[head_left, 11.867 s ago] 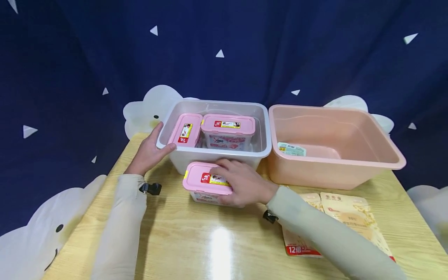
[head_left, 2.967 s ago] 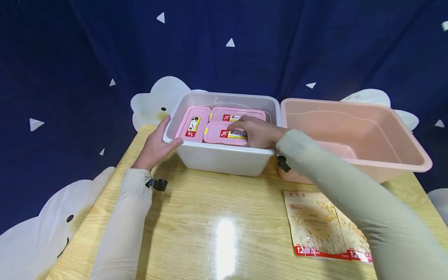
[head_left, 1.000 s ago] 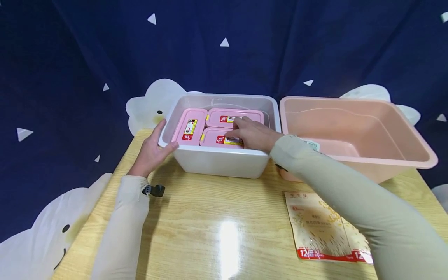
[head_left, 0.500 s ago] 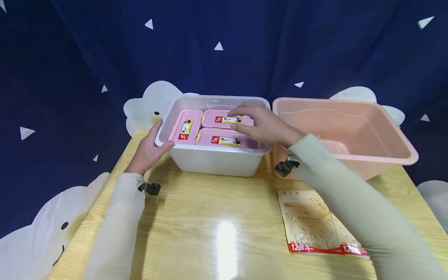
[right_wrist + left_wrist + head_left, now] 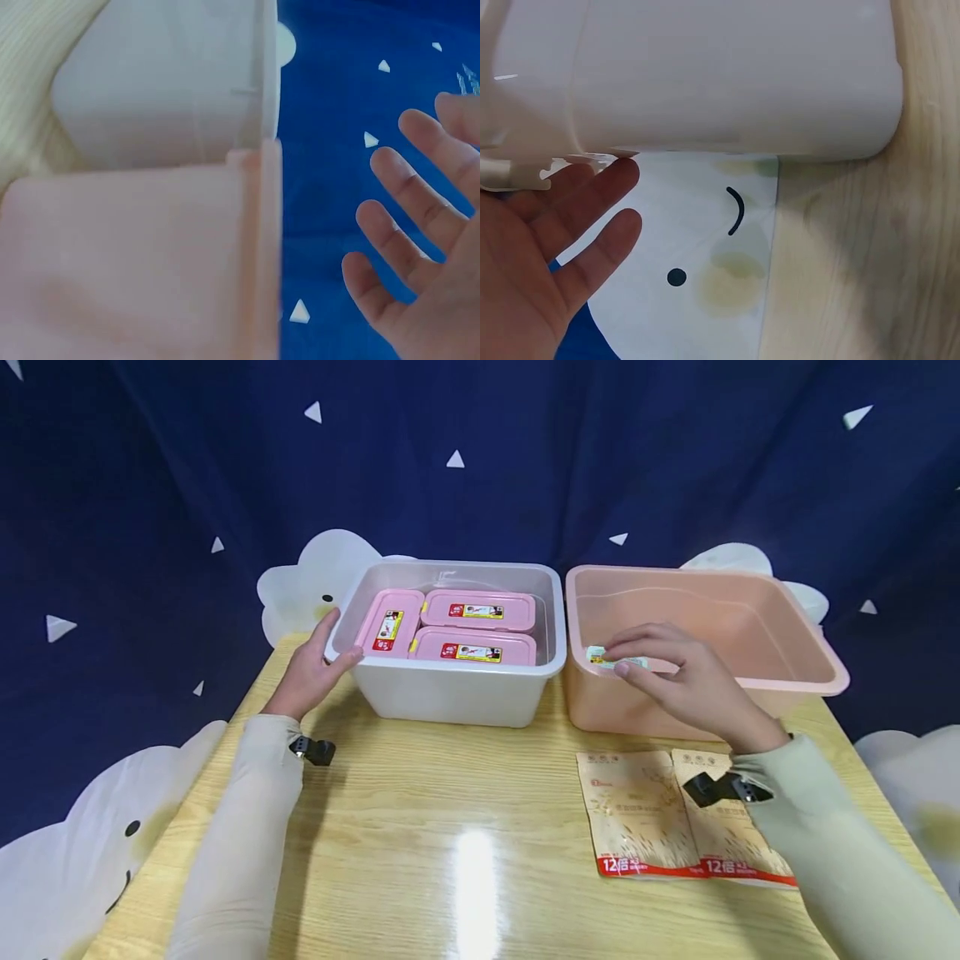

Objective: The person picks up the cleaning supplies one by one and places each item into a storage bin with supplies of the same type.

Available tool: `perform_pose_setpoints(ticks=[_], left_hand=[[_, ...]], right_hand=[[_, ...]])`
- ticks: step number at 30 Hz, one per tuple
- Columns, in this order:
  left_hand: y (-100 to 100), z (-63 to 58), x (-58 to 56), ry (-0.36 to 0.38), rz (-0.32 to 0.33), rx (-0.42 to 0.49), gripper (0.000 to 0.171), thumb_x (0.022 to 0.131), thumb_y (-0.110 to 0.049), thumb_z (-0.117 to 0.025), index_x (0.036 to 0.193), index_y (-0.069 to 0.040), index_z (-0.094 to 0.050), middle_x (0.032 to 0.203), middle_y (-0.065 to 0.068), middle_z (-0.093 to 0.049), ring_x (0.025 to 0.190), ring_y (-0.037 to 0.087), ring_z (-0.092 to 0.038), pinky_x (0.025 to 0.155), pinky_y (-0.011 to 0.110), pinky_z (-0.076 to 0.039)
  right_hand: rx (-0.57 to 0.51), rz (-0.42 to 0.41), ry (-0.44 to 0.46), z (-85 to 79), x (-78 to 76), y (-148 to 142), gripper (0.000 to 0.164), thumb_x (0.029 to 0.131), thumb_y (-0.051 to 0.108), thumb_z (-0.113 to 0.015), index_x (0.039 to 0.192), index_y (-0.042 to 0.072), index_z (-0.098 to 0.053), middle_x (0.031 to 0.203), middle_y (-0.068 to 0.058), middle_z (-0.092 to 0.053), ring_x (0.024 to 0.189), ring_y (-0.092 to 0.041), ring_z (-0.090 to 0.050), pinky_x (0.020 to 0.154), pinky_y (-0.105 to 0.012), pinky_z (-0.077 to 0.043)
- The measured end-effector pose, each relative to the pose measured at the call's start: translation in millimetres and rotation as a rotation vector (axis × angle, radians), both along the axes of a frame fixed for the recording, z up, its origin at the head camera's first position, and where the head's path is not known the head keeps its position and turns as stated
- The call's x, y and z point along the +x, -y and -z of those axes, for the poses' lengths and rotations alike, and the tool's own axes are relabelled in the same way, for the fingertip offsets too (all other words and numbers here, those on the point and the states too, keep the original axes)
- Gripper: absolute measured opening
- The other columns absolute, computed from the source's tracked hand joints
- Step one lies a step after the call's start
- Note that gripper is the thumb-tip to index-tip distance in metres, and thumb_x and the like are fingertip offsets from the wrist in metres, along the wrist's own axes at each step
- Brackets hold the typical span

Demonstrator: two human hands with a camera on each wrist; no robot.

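My left hand [image 5: 306, 675] grips the near left corner of a white plastic bin [image 5: 450, 693], thumb at the front rim, fingers along the outer side. In the left wrist view its fingertips [image 5: 622, 176] meet the bin wall just under the lip. Three pink-lidded laundry-pod boxes lie inside: one lengthwise box [image 5: 390, 622] at left, a back box [image 5: 480, 610] and a front box [image 5: 474, 646]. My right hand [image 5: 693, 685] hovers with relaxed fingers over the near left part of a pink plastic bin [image 5: 750, 618], holding nothing. Beneath its fingers shows a pale green label [image 5: 596, 656].
Two flat beige packets [image 5: 637, 814] with red bottom strips lie on the wooden table [image 5: 390, 843] in front of the pink bin. Both bins stand side by side near the back edge. A dark blue curtain [image 5: 450, 410] with white triangles hangs behind.
My right hand has set the front box into the white bin, let go, lifted away and moved right over the pink bin. My left hand stays at the white bin's corner.
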State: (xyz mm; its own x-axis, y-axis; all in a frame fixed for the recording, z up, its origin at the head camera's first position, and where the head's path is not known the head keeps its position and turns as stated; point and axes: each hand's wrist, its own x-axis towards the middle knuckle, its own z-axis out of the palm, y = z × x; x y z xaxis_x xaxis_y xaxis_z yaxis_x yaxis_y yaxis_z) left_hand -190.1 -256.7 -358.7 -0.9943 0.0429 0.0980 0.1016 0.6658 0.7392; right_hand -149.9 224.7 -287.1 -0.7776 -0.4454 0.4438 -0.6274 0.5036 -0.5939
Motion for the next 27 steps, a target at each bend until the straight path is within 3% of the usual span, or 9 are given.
perform_pose_setpoints(ticks=[5,10,15,18,23,27], left_hand=[[1,2.5,-3.6,-0.017,0.002,-0.009,0.083,0.098,-0.048,-0.053,0.161,-0.019,-0.007,0.164,0.019,-0.024,0.147,0.044,-0.031,0.117,0.064,-0.029],[-1,5.8,-4.2,0.0,0.008,0.005,0.086,0.096,-0.048,-0.056,0.161,-0.022,-0.007,0.163,0.019,-0.026,0.146,0.043,-0.034,0.117,0.063,-0.031],[-1,5.5,0.7,0.016,-0.005,0.046,0.088,0.095,-0.049,-0.058,0.161,-0.027,-0.004,0.166,0.013,-0.021,0.148,0.04,-0.03,0.118,0.063,-0.029],[-1,2.7,6.7,-0.094,-0.06,0.013,0.087,0.095,-0.047,-0.058,0.161,-0.023,-0.007,0.166,0.012,-0.02,0.147,0.039,-0.032,0.118,0.063,-0.029],[-12,-3.1,26.9,-0.393,-0.202,-0.093,0.075,0.094,-0.034,-0.06,0.157,-0.01,-0.026,0.161,0.015,-0.031,0.14,0.039,-0.04,0.115,0.062,-0.033],[-24,-11.2,37.4,-0.489,-0.203,-0.119,0.069,0.092,-0.028,-0.064,0.151,-0.005,-0.037,0.156,0.018,-0.038,0.142,0.038,-0.039,0.117,0.06,-0.031]], right_hand=[[0.035,0.013,-0.006,13.1,3.6,-18,0.023,0.092,0.003,-0.067,0.112,0.009,-0.074,0.119,-0.002,-0.067,0.115,0.004,-0.051,0.091,-0.003,-0.045],[0.125,0.03,-0.12,23.7,10.5,-34,0.031,0.087,0.003,-0.072,0.116,0.01,-0.072,0.12,-0.009,-0.068,0.117,0.004,-0.048,0.1,-0.005,-0.031],[0.083,0.059,-0.232,25.6,19.7,-45,0.035,0.078,-0.007,-0.075,0.11,0.007,-0.073,0.118,-0.008,-0.067,0.121,0.007,-0.046,0.103,-0.005,-0.03],[0.044,0.069,-0.296,19.9,22.2,-51,0.036,0.075,-0.009,-0.075,0.107,0.007,-0.074,0.117,-0.009,-0.067,0.122,0.005,-0.047,0.104,-0.007,-0.031],[0.056,0.093,-0.292,14.0,25.3,-65,0.035,0.078,-0.006,-0.075,0.11,0.007,-0.073,0.119,-0.013,-0.065,0.122,0.004,-0.047,0.105,-0.007,-0.031],[0.067,0.108,-0.288,15.8,26.9,-71,0.034,0.079,-0.005,-0.075,0.111,0.007,-0.073,0.119,-0.014,-0.065,0.122,0.004,-0.046,0.105,-0.006,-0.03]])
